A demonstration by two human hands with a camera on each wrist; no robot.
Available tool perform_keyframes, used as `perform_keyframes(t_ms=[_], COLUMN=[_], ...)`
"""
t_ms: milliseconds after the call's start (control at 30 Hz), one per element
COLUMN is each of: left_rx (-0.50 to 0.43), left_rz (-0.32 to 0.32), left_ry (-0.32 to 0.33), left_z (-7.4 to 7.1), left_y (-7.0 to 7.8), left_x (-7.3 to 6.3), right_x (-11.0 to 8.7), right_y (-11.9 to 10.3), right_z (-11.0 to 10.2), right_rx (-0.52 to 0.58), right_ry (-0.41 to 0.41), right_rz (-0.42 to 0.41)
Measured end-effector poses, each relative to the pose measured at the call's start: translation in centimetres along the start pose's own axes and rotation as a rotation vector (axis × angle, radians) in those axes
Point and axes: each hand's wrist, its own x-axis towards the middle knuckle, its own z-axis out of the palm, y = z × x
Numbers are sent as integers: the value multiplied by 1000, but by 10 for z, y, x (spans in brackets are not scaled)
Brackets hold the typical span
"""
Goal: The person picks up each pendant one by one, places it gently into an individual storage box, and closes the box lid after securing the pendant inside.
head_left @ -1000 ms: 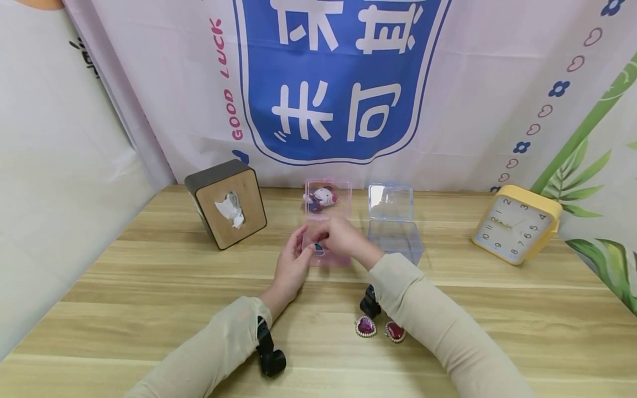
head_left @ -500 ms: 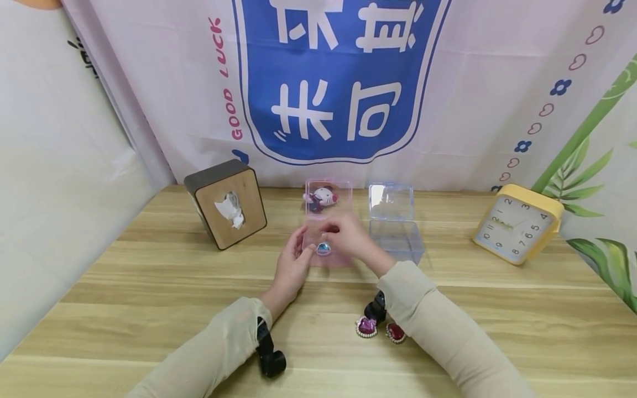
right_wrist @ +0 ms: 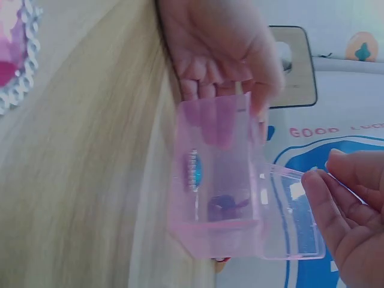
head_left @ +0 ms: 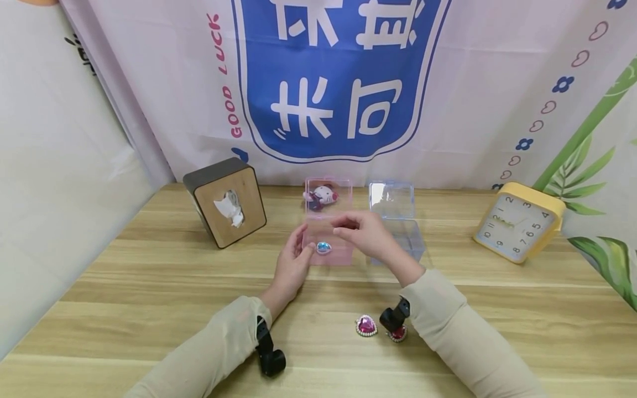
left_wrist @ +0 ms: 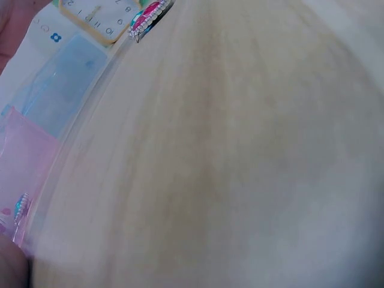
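A pink see-through box (head_left: pixel 340 257) stands on the table with its lid (head_left: pixel 343 200) raised. Inside, low down, lies a blue gem with a beaded rim (head_left: pixel 323 248); the right wrist view shows the gem (right_wrist: pixel 195 172) through the pink wall. My left hand (head_left: pixel 292 266) grips the box's left side, thumb toward the front and several fingers along the wall. Over the box's right side hovers my right hand (head_left: pixel 367 234), fingers loosely bent and holding nothing. Nearer to me lie a pink heart-shaped gem (head_left: pixel 366 326) and a red one (head_left: pixel 399 334), partly covered by the wrist camera.
Right of the pink box stands a clear bluish box (head_left: pixel 405 237), lid (head_left: pixel 391 200) raised. A cartoon figure (head_left: pixel 322 196) sits behind the pink lid. A tissue box (head_left: pixel 231 207) stands left, a yellow clock (head_left: pixel 517 224) right. A printed cloth (head_left: pixel 328 99) hangs behind.
My right hand has let go of the blue gem, which now lies uncovered in the pink box, and has drawn back up and to the right. My left hand stays put.
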Motion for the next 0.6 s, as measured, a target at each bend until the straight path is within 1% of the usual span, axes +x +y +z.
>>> perform_keyframes(t_ms=[167,300,467,600], left_rx=[-2,-7,2,4], left_rz=[9,15,10,9], left_ry=[1,-5,-4,-3], left_z=[0,0,0,0], left_y=[0,-2,-3,-2], left_x=[1,2,1,2], right_x=[-14,-26,-41,-51], right_y=[-4,-4,-2,-1], right_z=[-10,-16,-19,-20], right_rx=[31,5,-23,-23], right_ry=[-14,-43,-84,-126], right_rz=[-35,-52,-30,-5])
